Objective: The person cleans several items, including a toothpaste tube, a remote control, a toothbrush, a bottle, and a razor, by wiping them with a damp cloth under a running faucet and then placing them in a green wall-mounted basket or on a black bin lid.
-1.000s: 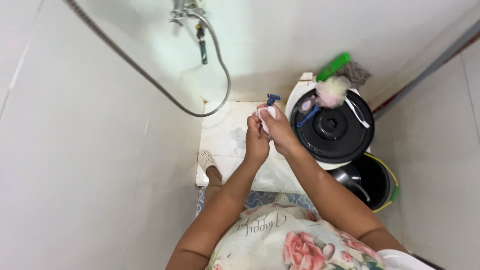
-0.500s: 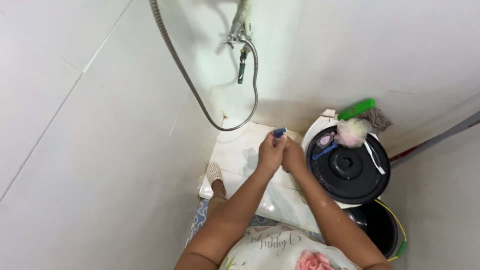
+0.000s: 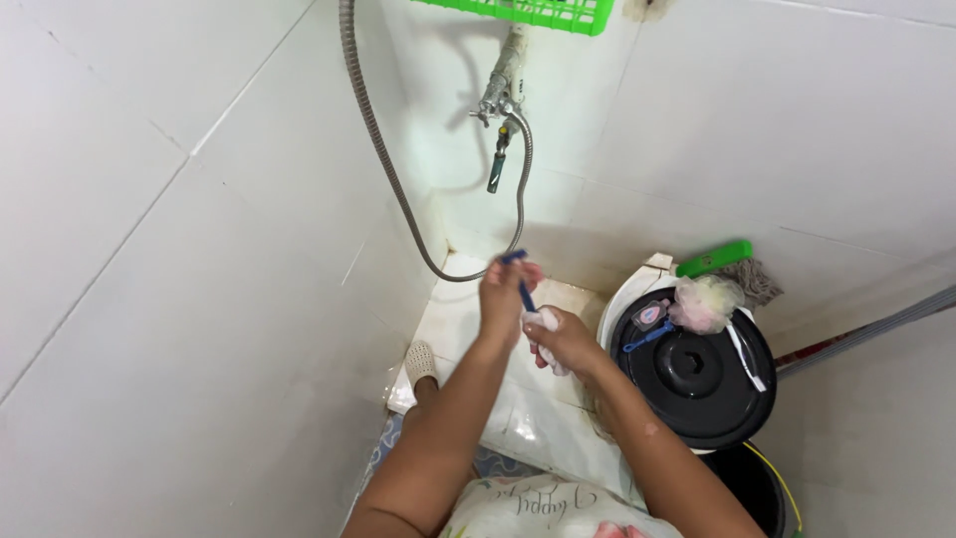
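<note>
Her left hand (image 3: 506,289) is closed around a small blue brush (image 3: 520,284), held upright; the right hand (image 3: 563,339) grips a white soapy cloth (image 3: 544,334) just beside it, above the wet floor (image 3: 468,324); the scrubbing looks midway; a black lid (image 3: 697,384) sits nearby.

Left hand (image 3: 505,291) grips a blue brush (image 3: 521,284) — right hand (image 3: 560,339) clutches white cloth (image 3: 547,344).

The view tilts up, so a green basket (image 3: 518,12) now shows above the tap (image 3: 498,95). The left hand (image 3: 506,289) now sits higher (blue brush (image 3: 520,284) gripped) than the right hand (image 3: 563,339).
</note>
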